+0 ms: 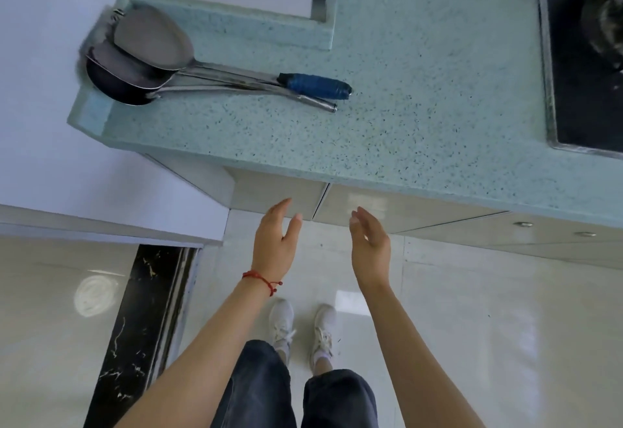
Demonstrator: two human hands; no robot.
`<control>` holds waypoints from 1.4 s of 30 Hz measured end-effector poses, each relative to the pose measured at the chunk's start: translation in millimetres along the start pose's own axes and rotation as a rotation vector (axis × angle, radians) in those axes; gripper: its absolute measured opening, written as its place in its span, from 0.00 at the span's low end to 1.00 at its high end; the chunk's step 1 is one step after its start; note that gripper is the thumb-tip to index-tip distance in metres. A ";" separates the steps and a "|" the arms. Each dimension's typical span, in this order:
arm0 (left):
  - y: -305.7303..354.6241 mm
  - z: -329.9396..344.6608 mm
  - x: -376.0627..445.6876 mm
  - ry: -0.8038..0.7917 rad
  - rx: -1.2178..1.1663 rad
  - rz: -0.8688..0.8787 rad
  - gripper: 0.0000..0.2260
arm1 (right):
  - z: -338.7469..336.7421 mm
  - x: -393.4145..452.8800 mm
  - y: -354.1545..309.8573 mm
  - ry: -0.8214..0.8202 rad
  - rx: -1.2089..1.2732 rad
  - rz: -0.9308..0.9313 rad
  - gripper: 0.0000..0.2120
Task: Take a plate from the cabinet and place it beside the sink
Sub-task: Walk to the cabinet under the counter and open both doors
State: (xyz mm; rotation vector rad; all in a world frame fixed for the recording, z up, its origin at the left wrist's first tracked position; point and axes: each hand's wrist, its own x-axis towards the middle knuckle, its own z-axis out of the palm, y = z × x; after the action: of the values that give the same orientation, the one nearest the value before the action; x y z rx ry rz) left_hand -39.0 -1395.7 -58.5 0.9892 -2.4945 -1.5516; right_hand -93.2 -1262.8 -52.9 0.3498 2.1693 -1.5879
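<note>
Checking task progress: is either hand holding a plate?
No, the left hand and right hand are both open and empty below the counter.

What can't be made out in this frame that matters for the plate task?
- Plate: none visible; the cabinet doors are closed in the head view.
- Sink: not in frame.
- Dark object on the hob: cut off by the right edge.
- Both hands are open and empty.

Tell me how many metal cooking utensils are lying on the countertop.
2. Both lie at the countertop's left end, heads overlapping: a spatula with a blue-wrapped handle on top, a ladle with a bare metal handle beneath. More could be out of frame.
</note>
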 end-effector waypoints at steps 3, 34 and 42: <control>3.6 8.8 16.6 0.015 -0.219 -0.117 0.15 | 7.9 17.7 1.0 0.032 0.195 0.077 0.13; 13.8 31.2 29.6 -0.032 -1.132 -0.418 0.09 | 11.6 26.2 1.1 -0.066 0.910 0.246 0.10; -5.8 18.9 -12.8 0.057 -0.911 -0.409 0.05 | -2.3 -7.9 21.3 0.021 0.669 0.227 0.07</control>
State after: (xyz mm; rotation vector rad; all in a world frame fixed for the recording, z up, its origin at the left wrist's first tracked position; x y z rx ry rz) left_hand -32.6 -1375.6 -69.0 1.3212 -1.2682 -2.3486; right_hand -77.2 -1253.6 -66.5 0.7792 1.4815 -2.1296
